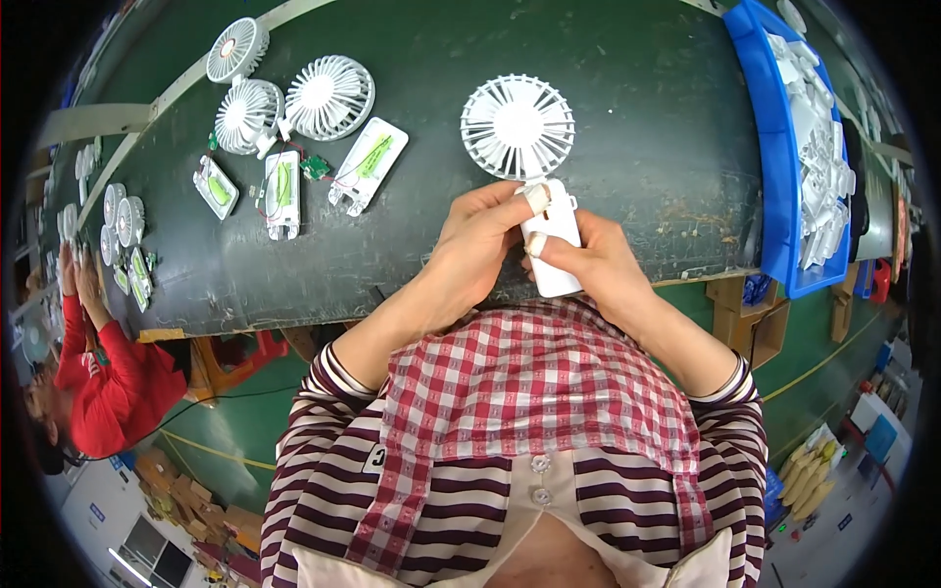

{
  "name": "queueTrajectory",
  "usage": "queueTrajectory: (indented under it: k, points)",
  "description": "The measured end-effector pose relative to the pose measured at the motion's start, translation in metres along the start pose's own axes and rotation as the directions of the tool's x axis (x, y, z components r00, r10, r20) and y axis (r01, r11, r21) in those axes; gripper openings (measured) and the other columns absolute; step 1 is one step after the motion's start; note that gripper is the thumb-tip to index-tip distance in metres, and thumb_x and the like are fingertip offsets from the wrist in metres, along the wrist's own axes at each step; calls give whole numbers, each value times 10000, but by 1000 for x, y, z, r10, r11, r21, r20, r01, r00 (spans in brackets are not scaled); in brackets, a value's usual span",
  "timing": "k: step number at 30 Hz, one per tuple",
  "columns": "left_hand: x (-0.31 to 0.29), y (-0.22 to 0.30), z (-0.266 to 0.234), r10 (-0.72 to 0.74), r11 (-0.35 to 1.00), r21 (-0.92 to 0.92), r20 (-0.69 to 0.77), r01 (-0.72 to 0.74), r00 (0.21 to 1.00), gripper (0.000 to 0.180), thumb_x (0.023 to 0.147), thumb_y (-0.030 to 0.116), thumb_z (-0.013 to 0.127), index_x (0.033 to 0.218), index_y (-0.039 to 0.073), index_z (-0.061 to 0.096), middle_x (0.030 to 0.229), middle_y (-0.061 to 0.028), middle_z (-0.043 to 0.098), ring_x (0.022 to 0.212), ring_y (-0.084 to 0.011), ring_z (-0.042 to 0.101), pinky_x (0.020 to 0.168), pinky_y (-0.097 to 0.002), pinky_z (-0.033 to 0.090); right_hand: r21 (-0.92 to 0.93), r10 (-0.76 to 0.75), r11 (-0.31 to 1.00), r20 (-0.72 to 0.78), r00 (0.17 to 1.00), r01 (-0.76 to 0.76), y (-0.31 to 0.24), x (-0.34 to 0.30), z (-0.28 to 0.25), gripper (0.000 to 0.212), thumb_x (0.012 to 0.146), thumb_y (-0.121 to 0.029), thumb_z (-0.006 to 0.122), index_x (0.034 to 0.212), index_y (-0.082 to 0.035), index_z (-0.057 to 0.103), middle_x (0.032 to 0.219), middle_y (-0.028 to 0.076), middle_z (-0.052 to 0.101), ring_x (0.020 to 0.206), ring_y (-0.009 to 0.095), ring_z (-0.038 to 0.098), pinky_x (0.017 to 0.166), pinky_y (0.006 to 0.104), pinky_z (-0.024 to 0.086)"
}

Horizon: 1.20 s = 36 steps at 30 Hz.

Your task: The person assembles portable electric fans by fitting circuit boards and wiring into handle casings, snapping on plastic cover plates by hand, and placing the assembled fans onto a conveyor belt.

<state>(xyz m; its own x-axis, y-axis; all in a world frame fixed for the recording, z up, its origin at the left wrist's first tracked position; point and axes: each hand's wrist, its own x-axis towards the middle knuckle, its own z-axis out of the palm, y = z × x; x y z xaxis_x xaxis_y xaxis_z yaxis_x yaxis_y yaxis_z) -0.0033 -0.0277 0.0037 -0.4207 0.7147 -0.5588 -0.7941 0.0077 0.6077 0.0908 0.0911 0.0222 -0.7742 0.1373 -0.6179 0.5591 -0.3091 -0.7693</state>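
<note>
Both my hands hold a white handheld fan (518, 125) by its handle (557, 263), close to the table's near edge. Its round slatted head points away from me. My left hand (475, 235) is closed round the upper left of the handle, thumb pressed near the neck. Lower down, my right hand (600, 263) grips the right side with its thumb across the front. The fingers behind the handle are hidden.
Left on the dark green table (627, 88) lie several fan heads (331, 98) wired to opened handle halves (369, 165) and a green circuit board (316, 168). A blue bin (777, 162) of white plastic parts (816, 162) stands right. A person in red (123, 387) works far left.
</note>
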Motion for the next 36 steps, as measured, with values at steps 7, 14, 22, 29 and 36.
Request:
queueTrajectory:
  k: [7, 14, 22, 29, 36]
  points:
    - [2, 7, 6, 109, 981, -168, 40, -101, 993, 272, 863, 165, 538, 1052, -29, 551, 1029, -137, 598, 906, -175, 579, 785, -289, 475, -141, -191, 974, -96, 977, 176, -3, 10, 9, 228, 763, -134, 640, 893, 32, 555, 753, 82, 614, 635, 127, 594, 550, 245, 479]
    - [3, 6, 5, 229, 954, -206, 34, -217, 973, 283, 860, 162, 546, 1050, -47, 546, 1038, -155, 599, 917, -184, 587, 820, -308, 475, -291, -282, 926, -118, 952, 239, -14, 12, 13, 280, 723, -170, 674, 878, 35, 562, 724, 66, 605, 628, 106, 574, 549, 245, 462]
    - [14, -4, -1, 285, 949, -151, 20, -279, 958, 278, 861, 203, 540, 1017, -24, 580, 928, -93, 613, 754, -109, 564, 587, -226, 437, -87, -253, 966, -125, 959, 244, -15, 21, 18, 304, 701, -118, 676, 938, 33, 561, 758, 65, 611, 620, 115, 585, 540, 239, 481]
    - [4, 5, 8, 390, 911, -140, -12, -388, 921, 259, 865, 236, 539, 968, 8, 609, 802, -26, 614, 611, -44, 525, 408, -183, 353, -52, -244, 970, -123, 962, 240, -26, 18, 20, 245, 707, -76, 655, 905, 39, 568, 736, 64, 611, 582, 110, 575, 512, 230, 471]
    - [16, 1, -2, 318, 944, -62, -75, -323, 945, 220, 832, 191, 574, 963, 18, 606, 902, -88, 636, 652, -89, 562, 432, -212, 392, -123, -263, 960, -104, 959, 250, -26, 27, 17, 317, 721, -169, 657, 956, 24, 567, 740, 60, 608, 601, 110, 578, 523, 240, 467]
